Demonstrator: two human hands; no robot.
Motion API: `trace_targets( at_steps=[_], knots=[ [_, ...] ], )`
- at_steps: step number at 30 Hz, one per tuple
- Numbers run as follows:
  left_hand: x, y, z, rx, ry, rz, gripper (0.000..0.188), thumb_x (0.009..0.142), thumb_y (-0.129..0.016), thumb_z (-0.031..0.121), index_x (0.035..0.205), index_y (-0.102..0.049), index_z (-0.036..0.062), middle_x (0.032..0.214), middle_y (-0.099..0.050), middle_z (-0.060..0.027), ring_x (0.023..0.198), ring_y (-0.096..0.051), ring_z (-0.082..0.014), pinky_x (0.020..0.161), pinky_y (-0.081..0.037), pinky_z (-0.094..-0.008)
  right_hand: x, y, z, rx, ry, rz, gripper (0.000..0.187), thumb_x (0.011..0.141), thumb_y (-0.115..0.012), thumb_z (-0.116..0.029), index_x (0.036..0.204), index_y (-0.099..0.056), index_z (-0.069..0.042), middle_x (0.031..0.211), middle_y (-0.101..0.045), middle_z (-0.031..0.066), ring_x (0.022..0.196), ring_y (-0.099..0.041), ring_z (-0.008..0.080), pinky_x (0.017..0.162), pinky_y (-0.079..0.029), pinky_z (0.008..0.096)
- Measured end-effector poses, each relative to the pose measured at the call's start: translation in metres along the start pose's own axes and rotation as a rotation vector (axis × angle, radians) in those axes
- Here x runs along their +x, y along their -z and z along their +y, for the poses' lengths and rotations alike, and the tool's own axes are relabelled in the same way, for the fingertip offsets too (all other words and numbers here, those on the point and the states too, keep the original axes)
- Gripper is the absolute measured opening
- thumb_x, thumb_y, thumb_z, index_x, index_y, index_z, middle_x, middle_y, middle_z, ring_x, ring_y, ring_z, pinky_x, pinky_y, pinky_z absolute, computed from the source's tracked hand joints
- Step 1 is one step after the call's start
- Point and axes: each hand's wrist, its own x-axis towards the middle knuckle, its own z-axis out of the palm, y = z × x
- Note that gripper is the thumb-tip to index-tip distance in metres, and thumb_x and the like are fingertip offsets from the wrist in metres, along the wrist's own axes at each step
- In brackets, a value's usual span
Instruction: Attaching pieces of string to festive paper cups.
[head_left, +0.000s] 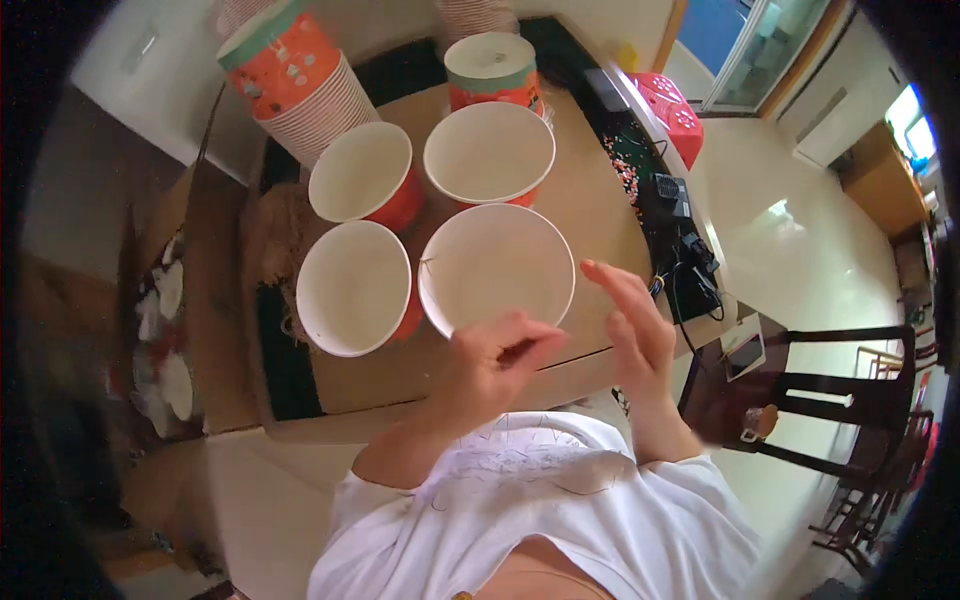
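Four is avoided here by saying several paper buckets stand with white insides and red outsides. Over the near rim of the front right paper bucket, my left hand has its thumb and fingers pressed together; whatever they may pinch is too small to make out. A thin tan strand lies at this bucket's left rim. Just right of the bucket, my right hand is raised, fingers stretched out and holding nothing visible. To the left is another paper bucket. Behind them are a back left bucket and a back right bucket.
A tall leaning stack of nested buckets rises at the far left; another bucket stands at the back. Black adapters and cables lie along the table's right edge. Beyond are a red stool and a dark chair.
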Motion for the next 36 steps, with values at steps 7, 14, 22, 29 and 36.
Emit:
trace_targets(
  at_steps=[7, 14, 22, 29, 36],
  knots=[
    [0.009, -0.023, -0.013, 0.442, -0.084, 0.072, 0.005, 0.082, -0.061, 0.002, 0.086, -0.059, 0.0037, 0.087, -0.060, -0.0113, 0.077, -0.059, -0.0290, 0.065, -0.048, -0.0357, -0.012, -0.004, 0.057, -0.407, 0.026, 0.115, 0.051, 0.075, -0.059, 0.011, 0.122, -0.055, -0.006, 0.114, -0.053, 0.0134, 0.107, -0.054, 0.0256, 0.091, -0.044, 0.0335],
    [0.005, -0.030, -0.035, 0.584, -0.086, -0.043, 0.007, 0.080, -0.064, 0.003, 0.085, -0.059, 0.0033, 0.098, -0.063, -0.0143, 0.089, -0.060, -0.0321, 0.071, -0.050, -0.0370, -0.001, -0.010, 0.074, 0.063, -0.182, 0.087, 0.050, 0.074, -0.067, 0.006, 0.122, -0.054, -0.005, 0.105, -0.062, 0.0111, 0.100, -0.059, 0.0209, 0.087, -0.048, 0.0330],
    [0.004, -0.004, -0.019, 0.270, 0.107, 0.173, 0.012, 0.078, -0.069, -0.002, 0.090, -0.067, -0.0010, 0.102, -0.068, -0.0109, 0.090, -0.065, -0.0156, 0.081, -0.052, -0.0284, -0.024, -0.028, 0.067, -0.191, 0.066, 0.113, 0.048, 0.075, -0.060, 0.010, 0.120, -0.059, -0.007, 0.115, -0.057, 0.0123, 0.103, -0.056, 0.0269, 0.086, -0.048, 0.0326],
    [0.005, 0.013, -0.015, 0.048, 0.192, 0.159, 0.010, 0.078, -0.065, -0.007, 0.088, -0.067, -0.0043, 0.103, -0.065, -0.0168, 0.092, -0.062, -0.0176, 0.083, -0.050, -0.0284, -0.021, -0.030, 0.062, -0.278, 0.174, 0.080, 0.061, 0.068, -0.061, 0.008, 0.124, -0.058, -0.015, 0.115, -0.055, 0.0085, 0.099, -0.054, 0.0286, 0.084, -0.048, 0.0393],
    [0.006, 0.010, -0.010, 0.081, 0.171, 0.110, 0.009, 0.077, -0.067, -0.006, 0.086, -0.067, -0.0041, 0.103, -0.065, -0.0153, 0.093, -0.061, -0.0175, 0.083, -0.049, -0.0295, -0.017, -0.026, 0.057, -0.309, 0.194, 0.058, 0.064, 0.065, -0.059, 0.009, 0.124, -0.058, -0.016, 0.108, -0.055, 0.0095, 0.096, -0.054, 0.0287, 0.080, -0.049, 0.0388]
  ],
)
